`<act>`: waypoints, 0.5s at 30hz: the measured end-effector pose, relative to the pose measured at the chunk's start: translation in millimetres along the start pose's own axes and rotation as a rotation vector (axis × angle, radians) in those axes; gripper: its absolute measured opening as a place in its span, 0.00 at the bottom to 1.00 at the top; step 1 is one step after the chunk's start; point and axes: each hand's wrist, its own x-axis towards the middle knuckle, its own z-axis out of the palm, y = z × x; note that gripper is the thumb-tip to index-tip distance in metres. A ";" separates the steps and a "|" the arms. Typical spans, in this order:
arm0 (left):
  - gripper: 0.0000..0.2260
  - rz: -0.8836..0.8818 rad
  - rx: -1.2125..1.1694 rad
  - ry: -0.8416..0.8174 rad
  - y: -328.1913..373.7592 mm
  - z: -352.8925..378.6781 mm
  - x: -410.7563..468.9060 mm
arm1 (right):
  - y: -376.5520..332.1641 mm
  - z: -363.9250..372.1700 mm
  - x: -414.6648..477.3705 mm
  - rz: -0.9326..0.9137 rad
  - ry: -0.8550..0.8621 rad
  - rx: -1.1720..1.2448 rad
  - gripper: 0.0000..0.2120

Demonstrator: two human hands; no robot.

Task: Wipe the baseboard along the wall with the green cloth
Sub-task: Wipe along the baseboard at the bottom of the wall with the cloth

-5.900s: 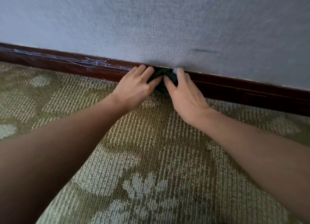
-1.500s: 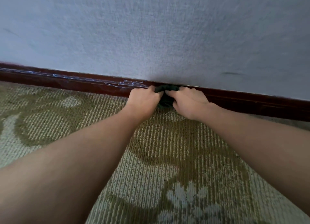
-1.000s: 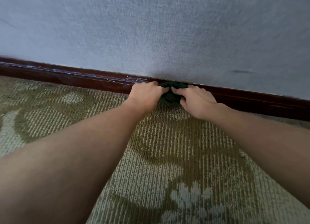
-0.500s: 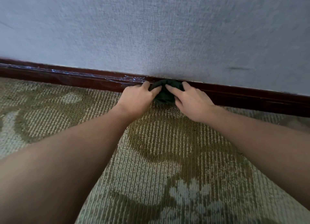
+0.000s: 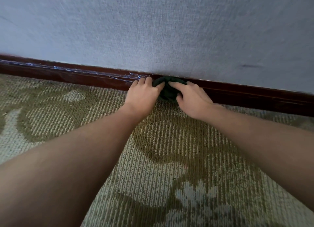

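Observation:
A dark green cloth [image 5: 168, 91], bunched into a wad, sits against the dark red-brown baseboard [image 5: 85, 77] where the wall meets the carpet. My left hand [image 5: 142, 95] grips the cloth's left side with curled fingers, its fingertips at the baseboard. My right hand [image 5: 192, 99] holds the right side, its index finger laid across the top of the wad. Most of the cloth is hidden between the two hands. Pale scuff streaks mark the baseboard to the left of my left hand.
A grey textured wall [image 5: 169, 31] rises above the baseboard, with a small dark mark [image 5: 251, 65] at the right. An olive and cream patterned carpet [image 5: 161, 150] covers the floor. The baseboard [image 5: 263, 97] runs on to the right edge.
Both hands have stayed on the cloth at the baseboard. Compared with half a second ago they sit slightly further right along it, fingers shifted a little on the wad.

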 end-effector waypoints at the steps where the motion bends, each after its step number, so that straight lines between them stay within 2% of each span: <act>1: 0.25 0.000 -0.008 -0.006 -0.7 0.9 0.0 | 0.7 0.5 0.8 -0.005 0.000 0.012 0.23; 7: 0.23 -0.031 -0.093 -0.035 -0.6 -2.4 1.4 | 0.4 2.1 2.4 0.016 -0.032 0.065 0.23; 15: 0.15 -0.026 -0.156 -0.038 4.0 -14.2 -5.3 | -14.3 0.8 -0.3 -0.028 -0.106 -0.087 0.18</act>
